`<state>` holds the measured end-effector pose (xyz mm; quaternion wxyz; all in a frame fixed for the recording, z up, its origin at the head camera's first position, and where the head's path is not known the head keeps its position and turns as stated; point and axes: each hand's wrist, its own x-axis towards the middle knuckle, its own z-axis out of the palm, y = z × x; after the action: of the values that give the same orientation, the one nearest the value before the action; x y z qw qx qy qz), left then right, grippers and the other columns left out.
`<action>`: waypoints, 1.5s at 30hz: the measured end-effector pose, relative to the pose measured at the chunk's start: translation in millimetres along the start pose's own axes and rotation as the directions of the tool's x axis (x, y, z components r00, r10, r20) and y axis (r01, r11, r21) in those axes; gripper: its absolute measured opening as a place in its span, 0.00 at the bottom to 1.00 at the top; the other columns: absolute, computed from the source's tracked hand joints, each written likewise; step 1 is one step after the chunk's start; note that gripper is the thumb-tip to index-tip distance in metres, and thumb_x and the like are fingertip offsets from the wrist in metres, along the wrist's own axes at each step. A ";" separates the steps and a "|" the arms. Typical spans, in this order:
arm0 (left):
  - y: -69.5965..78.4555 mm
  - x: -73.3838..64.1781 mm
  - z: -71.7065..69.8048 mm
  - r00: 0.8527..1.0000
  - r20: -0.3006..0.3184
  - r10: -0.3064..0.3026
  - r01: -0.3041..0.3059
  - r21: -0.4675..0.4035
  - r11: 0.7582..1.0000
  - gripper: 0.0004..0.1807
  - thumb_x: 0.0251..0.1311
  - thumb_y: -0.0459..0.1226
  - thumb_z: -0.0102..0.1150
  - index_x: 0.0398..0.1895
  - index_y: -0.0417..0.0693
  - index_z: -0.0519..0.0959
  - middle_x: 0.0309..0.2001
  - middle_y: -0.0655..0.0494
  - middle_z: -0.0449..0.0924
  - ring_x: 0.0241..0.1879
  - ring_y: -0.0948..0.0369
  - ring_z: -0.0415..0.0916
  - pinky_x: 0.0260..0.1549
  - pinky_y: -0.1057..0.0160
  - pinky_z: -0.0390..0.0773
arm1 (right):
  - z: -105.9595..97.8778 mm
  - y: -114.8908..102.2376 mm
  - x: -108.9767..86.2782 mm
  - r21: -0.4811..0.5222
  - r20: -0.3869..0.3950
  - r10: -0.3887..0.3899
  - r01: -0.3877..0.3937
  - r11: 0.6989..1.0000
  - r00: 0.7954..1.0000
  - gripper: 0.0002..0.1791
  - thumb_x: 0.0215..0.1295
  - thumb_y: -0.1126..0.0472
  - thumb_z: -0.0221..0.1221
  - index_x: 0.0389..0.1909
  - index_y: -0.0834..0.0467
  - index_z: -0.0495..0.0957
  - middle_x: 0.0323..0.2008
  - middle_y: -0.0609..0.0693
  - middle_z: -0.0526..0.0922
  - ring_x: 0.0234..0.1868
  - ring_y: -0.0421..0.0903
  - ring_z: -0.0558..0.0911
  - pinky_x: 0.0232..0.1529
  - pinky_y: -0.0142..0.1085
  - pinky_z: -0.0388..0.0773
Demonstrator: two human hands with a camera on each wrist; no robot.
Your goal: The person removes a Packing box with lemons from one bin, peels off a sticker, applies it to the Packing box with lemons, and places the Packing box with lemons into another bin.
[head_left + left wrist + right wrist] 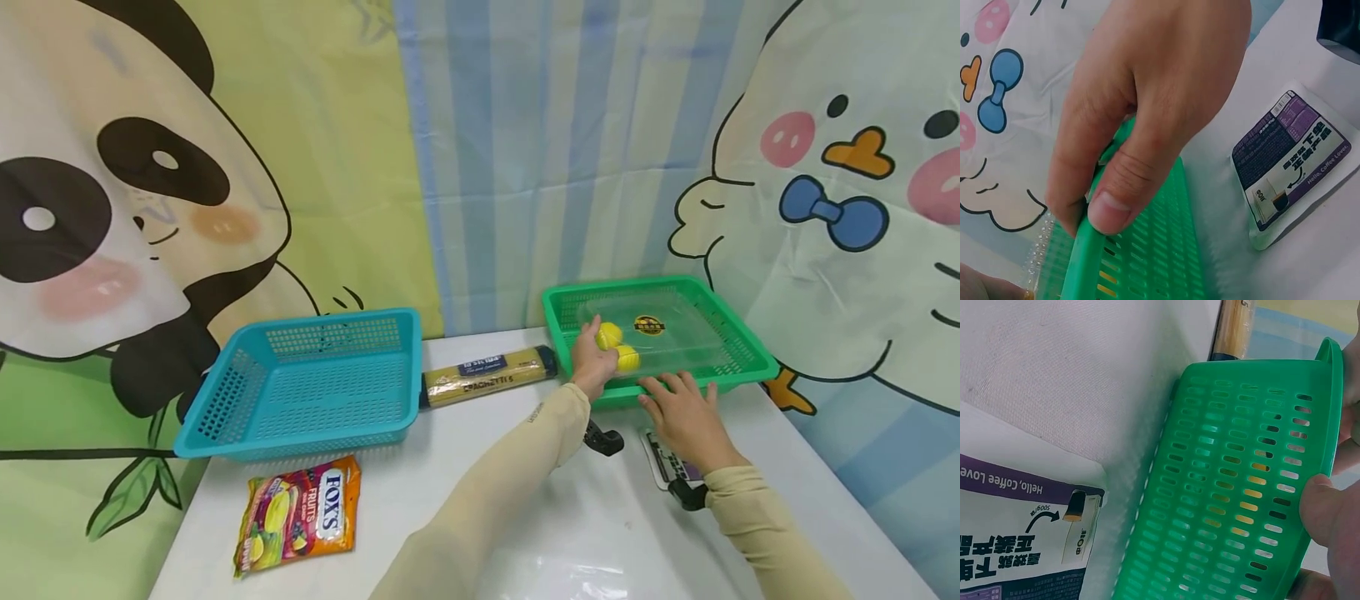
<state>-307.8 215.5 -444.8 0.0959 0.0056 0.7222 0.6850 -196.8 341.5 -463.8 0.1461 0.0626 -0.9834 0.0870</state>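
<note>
At the back right is a green plastic basket [733, 333] holding a clear plastic box [682, 333] with a dark round label. Two yellow balls [609, 336] show at the box's left end. There my left hand [591, 367] reaches over the basket's rim and grips the box beside the balls. My right hand [688, 423] holds the basket's front rim; in the left wrist view the thumb [1113, 209] presses outside and the fingers go over inside. The right wrist view shows the basket's slotted wall [1229, 481], with yellow behind the slots.
A white and purple coffee pouch [1291, 156] lies before the basket. To the left are a spaghetti packet [487, 377], a blue plastic basket [330, 379] and a Fox's candy bag [300, 517] on the white table [420, 500]. Cartoon curtains [495, 167] stand behind.
</note>
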 end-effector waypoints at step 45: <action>14.8 -2.0 -9.9 0.996 0.084 0.035 -0.064 0.375 0.925 0.42 0.69 0.30 0.57 0.82 0.57 0.52 0.81 0.51 0.51 0.70 0.51 0.68 0.40 0.59 0.75 | 4.6 2.9 0.6 0.023 -0.020 -0.009 0.009 1.000 1.000 0.18 0.77 0.56 0.54 0.63 0.57 0.77 0.58 0.66 0.77 0.64 0.69 0.68 0.57 0.85 0.49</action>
<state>-309.0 206.4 -429.4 0.1029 0.0682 0.8359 0.5349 -199.0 343.5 -468.4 0.1553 0.0678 -0.9806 0.0981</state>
